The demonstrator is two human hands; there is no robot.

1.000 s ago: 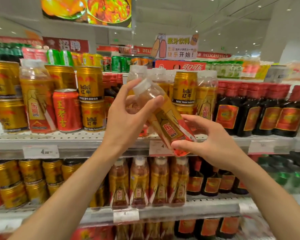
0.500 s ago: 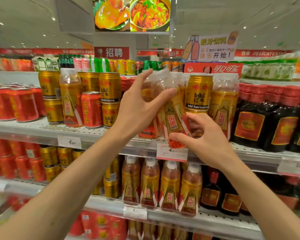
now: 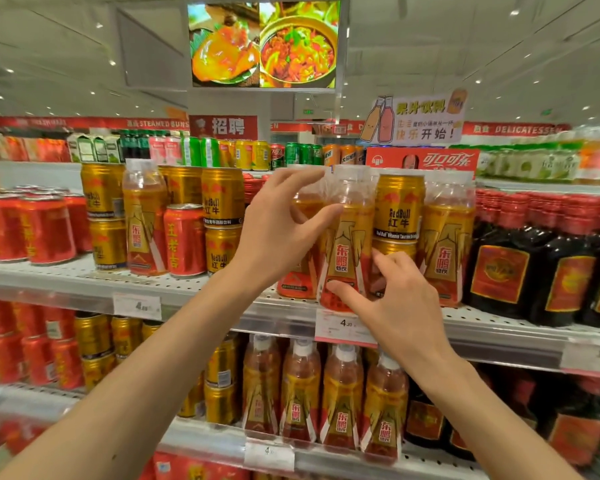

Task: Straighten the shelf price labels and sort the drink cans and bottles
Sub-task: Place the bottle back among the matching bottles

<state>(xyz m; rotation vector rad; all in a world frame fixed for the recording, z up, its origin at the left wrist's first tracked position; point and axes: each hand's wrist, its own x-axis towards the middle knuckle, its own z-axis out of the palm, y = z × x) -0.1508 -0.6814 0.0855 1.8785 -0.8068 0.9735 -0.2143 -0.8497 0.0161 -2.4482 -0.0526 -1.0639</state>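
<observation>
Centre frame: bottle (image 3: 349, 244) upright on shelf (image 3: 84, 278) | left hand (image 3: 278, 233) pinches neck | right hand (image 3: 395, 306) grips base, nearer price label (image 3: 343, 327)

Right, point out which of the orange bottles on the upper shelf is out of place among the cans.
The lone orange bottle at the left, standing between gold cans and a red can. The other bottles cluster by the hands, including the one being held.

— What sort of place is this?
— A supermarket drinks aisle: perforated metal shelves (image 3: 222, 289) packed with Red Bull cans (image 3: 399, 206) and bottles, price labels (image 3: 343, 329) clipped along the edges.
— Anything overhead?
— A "DELICATESSEN" banner (image 3: 520, 129) and a food screen (image 3: 262, 45).
</observation>
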